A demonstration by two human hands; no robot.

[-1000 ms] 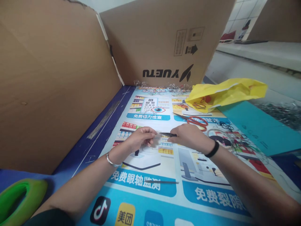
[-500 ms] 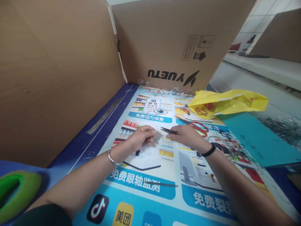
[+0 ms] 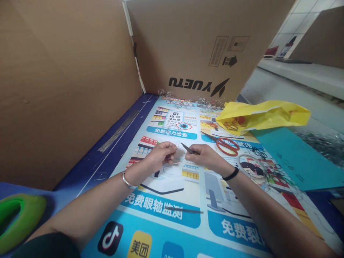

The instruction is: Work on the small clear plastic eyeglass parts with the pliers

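Note:
My left hand (image 3: 163, 153) is closed in a pinch on a thin wire loop (image 3: 179, 163), which hangs beside the fingertips above the printed poster (image 3: 185, 181). A fine wire end also sticks up near those fingers. My right hand (image 3: 202, 154) is wrapped round a dark tool (image 3: 186, 147) with slim pointed jaws. The tool's handle is hidden in the palm, so its exact kind cannot be told. Its tip points left, close to the wire and the left fingertips; whether they touch cannot be told.
Orange-handled scissors (image 3: 228, 146) lie beyond my right hand, near a yellow bag (image 3: 264, 118). A teal sheet (image 3: 295, 161) and tangled wire (image 3: 317, 143) are at right. Straight wires (image 3: 118, 130) and green tape (image 3: 34, 218) are at left. Cardboard walls (image 3: 193, 43) stand behind.
My right hand has shifted slightly left toward the left hand, and the tool's jaws look closer together. The wire loop shows more clearly. The left hand is nearly still.

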